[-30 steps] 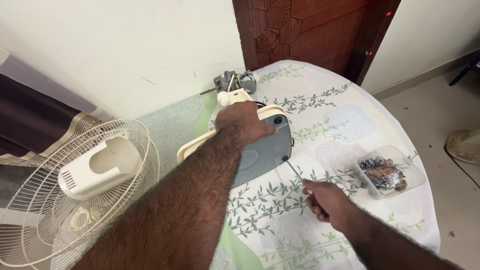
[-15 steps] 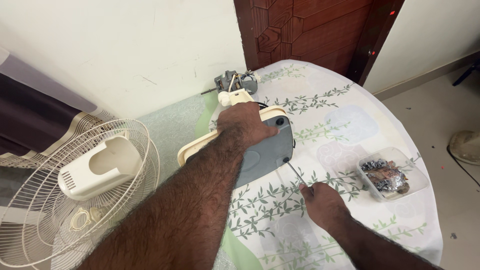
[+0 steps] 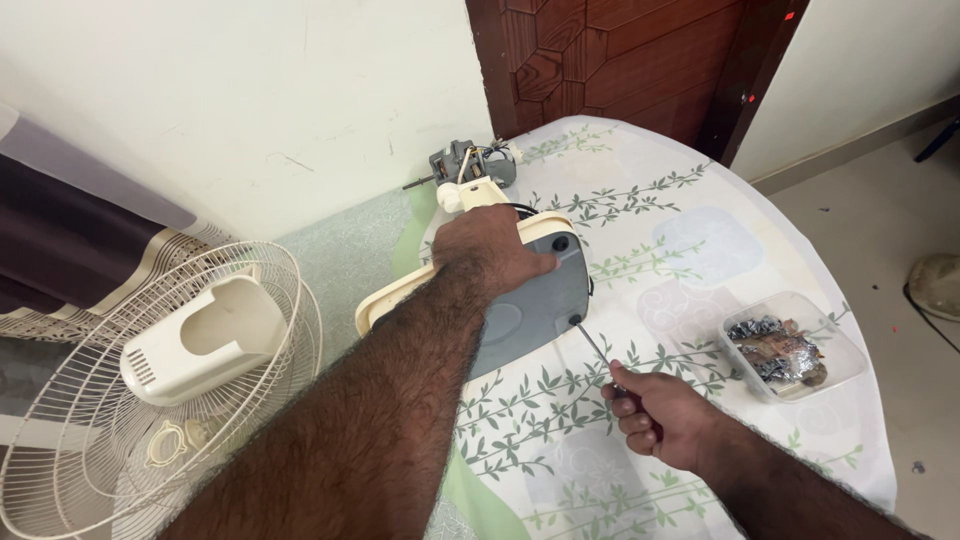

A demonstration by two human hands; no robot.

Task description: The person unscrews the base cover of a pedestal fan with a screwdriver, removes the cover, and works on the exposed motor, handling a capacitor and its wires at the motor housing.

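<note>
- Cream plastic fan base (image 3: 520,290), tipped up with its grey underside facing us, stands on the leaf-print tablecloth (image 3: 640,230); our left hand (image 3: 490,250) is clamped over its top edge.
- Our right hand (image 3: 660,420) is closed around a screwdriver (image 3: 597,350), its tip at a screw near the grey plate's lower right corner.
- We judge the tip could slip if the base rocks under a loose hold.
- Freed screws might roll off, well apart from the clear tub (image 3: 790,345).
</note>
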